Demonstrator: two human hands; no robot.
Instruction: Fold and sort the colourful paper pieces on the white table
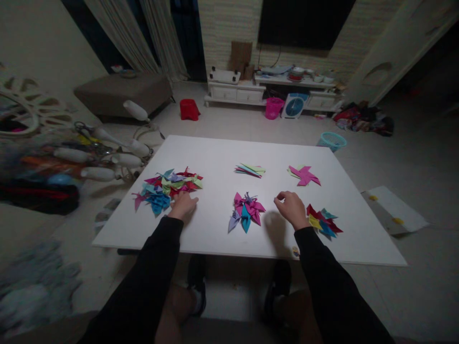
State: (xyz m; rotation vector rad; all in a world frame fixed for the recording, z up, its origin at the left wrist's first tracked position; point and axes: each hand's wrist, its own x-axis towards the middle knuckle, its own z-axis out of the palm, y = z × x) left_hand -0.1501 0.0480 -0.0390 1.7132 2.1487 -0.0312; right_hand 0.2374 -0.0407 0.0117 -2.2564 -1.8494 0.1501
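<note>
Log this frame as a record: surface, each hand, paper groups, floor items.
surface: white table
left hand: at the near edge of the large multicoloured origami pile; grip unclear
right hand: above the table, no held item visible
centre near: origami cluster, pink, lilac and blue
centre far: fanned folded paper strips
right far: pink and green folded papers
right near: red, yellow and blue folded papers
floor beyond: red stool, pink basket, box fan

Left forearm (152, 267) aims 1 o'clock, left hand (183, 205) palm-down; right forearm (326, 272) aims 11 o'clock, right hand (291, 209) up, curled.
</note>
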